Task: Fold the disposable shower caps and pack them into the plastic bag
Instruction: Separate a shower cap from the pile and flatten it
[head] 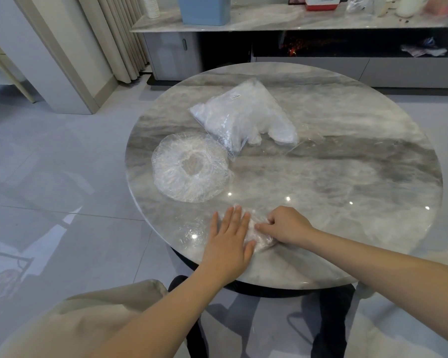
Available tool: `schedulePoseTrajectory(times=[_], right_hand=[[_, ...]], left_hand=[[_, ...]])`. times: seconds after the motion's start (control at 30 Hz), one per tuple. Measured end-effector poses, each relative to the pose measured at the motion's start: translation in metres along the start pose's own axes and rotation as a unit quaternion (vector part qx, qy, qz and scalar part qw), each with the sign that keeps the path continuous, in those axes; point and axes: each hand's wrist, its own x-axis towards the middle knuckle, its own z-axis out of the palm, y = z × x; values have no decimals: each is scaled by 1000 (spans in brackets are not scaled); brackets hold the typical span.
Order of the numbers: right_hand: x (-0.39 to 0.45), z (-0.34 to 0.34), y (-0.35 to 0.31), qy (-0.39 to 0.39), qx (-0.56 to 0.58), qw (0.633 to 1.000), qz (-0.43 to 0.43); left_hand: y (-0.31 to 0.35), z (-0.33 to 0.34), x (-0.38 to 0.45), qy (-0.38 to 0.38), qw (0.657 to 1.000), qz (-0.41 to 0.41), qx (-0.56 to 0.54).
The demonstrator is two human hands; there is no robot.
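A clear shower cap (pixel 259 237), folded small, lies on the round marble table (pixel 334 177) near its front edge. My left hand (pixel 229 239) presses flat on its left part with straight fingers. My right hand (pixel 286 224) has curled fingers that pinch the cap's right side. A second shower cap (pixel 190 167) lies spread open in a round shape at the table's left. Behind it lies a clear plastic bag (pixel 246 116) stuffed with white folded caps, its open end toward the right.
A beige cushion or seat (pixel 83 313) sits at the lower left by my left forearm. Behind the table runs a low marble-topped cabinet (pixel 269 24) with a blue box and bottles. Grey tiled floor surrounds the table.
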Motion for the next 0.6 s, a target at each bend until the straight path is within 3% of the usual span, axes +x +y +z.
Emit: schedulePoseTrajectory(times=[0.13, 0.37, 0.5, 0.6], right_hand=[[0, 0, 1, -3, -1, 1000, 2], [-5, -2, 1, 36, -21, 999, -32], [-13, -11, 0, 129, -37, 976, -169], [-14, -15, 4, 142, -70, 948, -276]], left_hand=[[-5, 2, 1, -77, 996, -45, -23], [-5, -4, 3, -97, 994, -42, -16], [-8, -12, 1, -63, 997, -39, -35], [-7, -17, -2, 32, 998, -19, -59]])
